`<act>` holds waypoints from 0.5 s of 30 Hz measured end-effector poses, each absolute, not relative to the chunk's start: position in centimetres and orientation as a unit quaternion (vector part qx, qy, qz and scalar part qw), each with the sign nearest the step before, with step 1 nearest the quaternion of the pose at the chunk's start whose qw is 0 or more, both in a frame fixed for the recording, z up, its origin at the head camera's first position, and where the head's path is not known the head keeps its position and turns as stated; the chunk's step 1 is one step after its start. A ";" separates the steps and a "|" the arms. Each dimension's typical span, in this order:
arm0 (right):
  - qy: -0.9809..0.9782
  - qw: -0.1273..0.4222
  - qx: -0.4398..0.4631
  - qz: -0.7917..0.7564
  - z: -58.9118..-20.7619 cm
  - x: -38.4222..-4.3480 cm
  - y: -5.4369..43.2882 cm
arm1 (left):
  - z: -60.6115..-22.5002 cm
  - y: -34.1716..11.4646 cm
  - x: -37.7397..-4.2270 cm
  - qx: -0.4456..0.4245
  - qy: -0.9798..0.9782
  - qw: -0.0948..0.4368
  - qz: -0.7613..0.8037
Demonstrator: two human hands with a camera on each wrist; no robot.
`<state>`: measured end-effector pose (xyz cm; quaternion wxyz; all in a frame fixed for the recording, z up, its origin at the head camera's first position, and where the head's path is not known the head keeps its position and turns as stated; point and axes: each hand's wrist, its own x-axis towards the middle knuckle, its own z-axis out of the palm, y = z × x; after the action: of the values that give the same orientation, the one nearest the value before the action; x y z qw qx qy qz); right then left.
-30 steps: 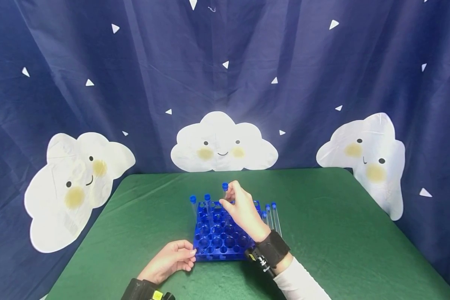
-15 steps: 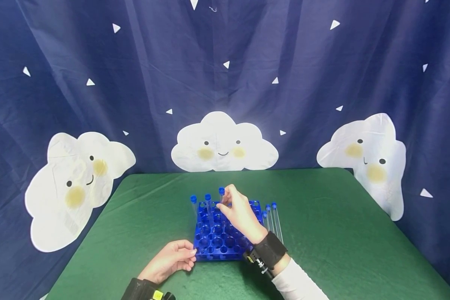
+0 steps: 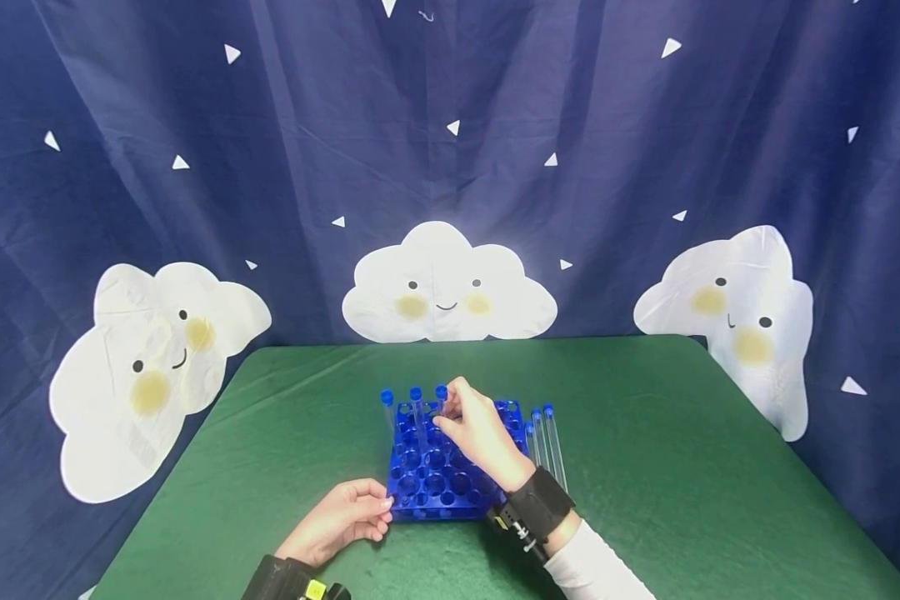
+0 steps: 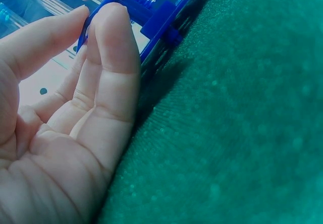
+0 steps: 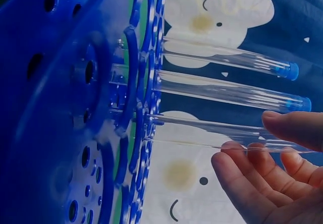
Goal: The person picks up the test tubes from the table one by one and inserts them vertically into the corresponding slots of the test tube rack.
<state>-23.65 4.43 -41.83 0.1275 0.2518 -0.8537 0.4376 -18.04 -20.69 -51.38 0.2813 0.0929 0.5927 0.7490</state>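
Note:
A blue test tube rack (image 3: 450, 515) with rows of round holes stands on the green table. My left hand (image 3: 345, 521) pinches its near left corner between thumb and fingers; the left wrist view shows the fingertips at the rack's edge (image 4: 159, 19). With thumb and fingers, my right hand (image 3: 482, 429) holds a clear, blue-capped test tube (image 5: 202, 130) upright, its lower end down in a hole of the rack's back part. Left of it, two similar tubes, one at the left edge (image 3: 387, 402) and one beside it (image 3: 417, 398), stand in the rack.
Against the rack's right side are several more blue-capped tubes (image 3: 554, 442), partly hidden by my right wrist. The green tabletop (image 3: 690, 467) stretches out on both sides. A dark blue curtain (image 3: 450, 175) with cloud faces hangs behind the table.
My right hand has shifted slightly left and lowered the held tube into the rack, its cap now level with the two beside it. My left hand has stayed at the corner.

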 end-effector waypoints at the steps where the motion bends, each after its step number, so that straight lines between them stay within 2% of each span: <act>1: -0.854 0.127 0.251 0.437 -41.9 -23.7 4.4 | -51.4 -20.7 -18.0 0.092 0.592 0.282 0.749; 15: -0.854 0.128 0.253 0.437 -42.5 -23.7 4.5 | -51.1 -20.6 -18.1 0.089 0.592 0.286 0.748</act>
<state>-23.74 4.51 -42.51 0.1278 0.2532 -0.8537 0.4368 -18.06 -20.62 -51.14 0.2861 0.0886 0.5918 0.7484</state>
